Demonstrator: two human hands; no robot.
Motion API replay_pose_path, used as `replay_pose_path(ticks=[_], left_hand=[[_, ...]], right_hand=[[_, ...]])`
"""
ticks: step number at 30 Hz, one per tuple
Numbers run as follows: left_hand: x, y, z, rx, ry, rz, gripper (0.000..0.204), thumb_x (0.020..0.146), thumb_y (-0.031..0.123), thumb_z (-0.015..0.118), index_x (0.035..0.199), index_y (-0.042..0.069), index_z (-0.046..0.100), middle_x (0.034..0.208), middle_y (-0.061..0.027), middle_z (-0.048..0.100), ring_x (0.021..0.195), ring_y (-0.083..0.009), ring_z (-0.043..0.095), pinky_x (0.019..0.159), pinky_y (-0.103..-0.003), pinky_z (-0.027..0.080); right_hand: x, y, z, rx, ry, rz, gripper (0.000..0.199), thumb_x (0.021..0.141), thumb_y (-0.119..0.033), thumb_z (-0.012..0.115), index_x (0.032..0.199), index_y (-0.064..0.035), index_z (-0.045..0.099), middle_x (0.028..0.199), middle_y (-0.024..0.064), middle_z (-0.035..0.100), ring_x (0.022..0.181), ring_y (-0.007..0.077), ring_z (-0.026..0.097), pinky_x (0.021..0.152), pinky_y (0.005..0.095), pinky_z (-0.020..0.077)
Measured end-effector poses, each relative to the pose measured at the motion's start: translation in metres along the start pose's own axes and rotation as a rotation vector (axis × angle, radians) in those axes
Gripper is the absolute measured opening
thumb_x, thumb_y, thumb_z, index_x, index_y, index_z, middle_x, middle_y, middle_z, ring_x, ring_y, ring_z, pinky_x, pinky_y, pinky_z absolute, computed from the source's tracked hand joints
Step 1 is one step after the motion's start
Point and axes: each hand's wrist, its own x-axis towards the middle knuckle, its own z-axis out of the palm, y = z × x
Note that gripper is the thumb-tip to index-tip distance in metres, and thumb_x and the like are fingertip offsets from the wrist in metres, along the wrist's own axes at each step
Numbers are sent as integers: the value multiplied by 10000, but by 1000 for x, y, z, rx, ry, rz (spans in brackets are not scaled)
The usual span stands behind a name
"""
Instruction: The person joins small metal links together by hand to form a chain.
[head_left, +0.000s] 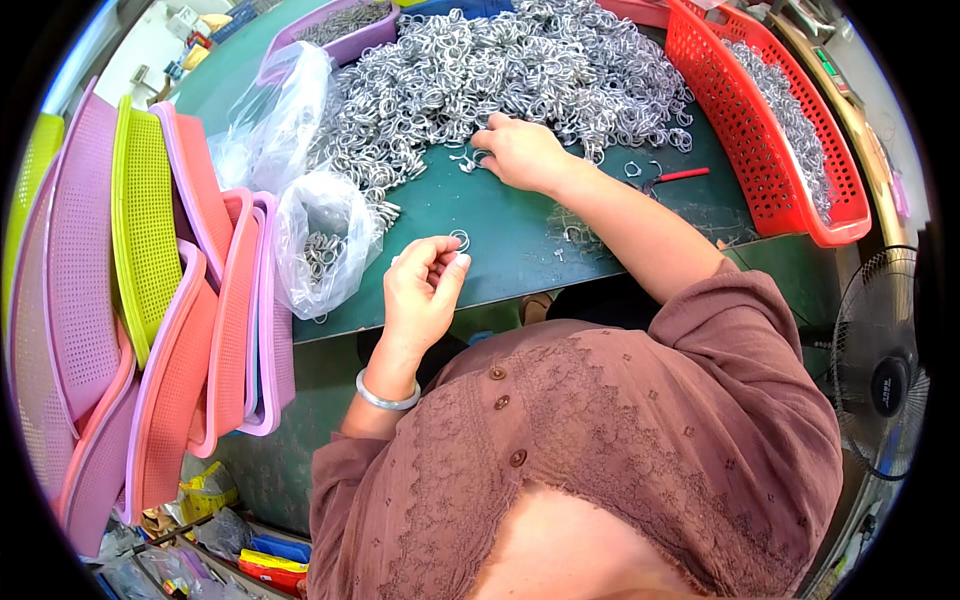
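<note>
In the head view, the left hand (425, 290) hovers over the near edge of the green bench (500, 235), its grip pinched shut on a small metal ring (460, 240) at the fingertips. The right hand (520, 150) lies farther out, fingers curled loosely on the edge of the heap of metal rings (500, 70), whether it has hold of any I cannot tell.

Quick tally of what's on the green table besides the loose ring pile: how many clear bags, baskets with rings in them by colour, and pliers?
Clear plastic bags: 2
Red basket: 1
Purple basket: 1
Red-handled pliers: 1
Total: 5
</note>
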Motion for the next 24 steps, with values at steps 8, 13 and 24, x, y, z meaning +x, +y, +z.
replay_pose_path(ticks=[8, 13, 24], left_hand=[[8, -3, 6, -15, -6, -15, 160, 786, 43, 585, 925, -37, 575, 764, -21, 566, 648, -54, 504, 600, -180, 424], [24, 5, 17, -186, -4, -29, 429, 761, 26, 606, 1161, -9, 455, 960, -62, 517, 744, -71, 518, 637, -188, 437], [31, 17, 30, -514, 51, 9, 368, 768, 43, 627, 1101, -36, 492, 906, -60, 573, 750, -86, 553, 652, -193, 449]], right_hand=[[-14, 20, -12, 895, -165, 161, 166, 760, -138, 577, 895, -49, 613, 779, 62, 615, 638, 160, 588, 579, 275, 465], [-51, 8, -25, 1902, -336, 187, 177, 824, -129, 539, 951, -9, 567, 794, 71, 604, 632, 123, 555, 533, 228, 424], [-67, -17, -15, 2204, -311, 119, 211, 851, -144, 505, 989, 3, 567, 794, 75, 594, 620, 151, 551, 515, 233, 431]])
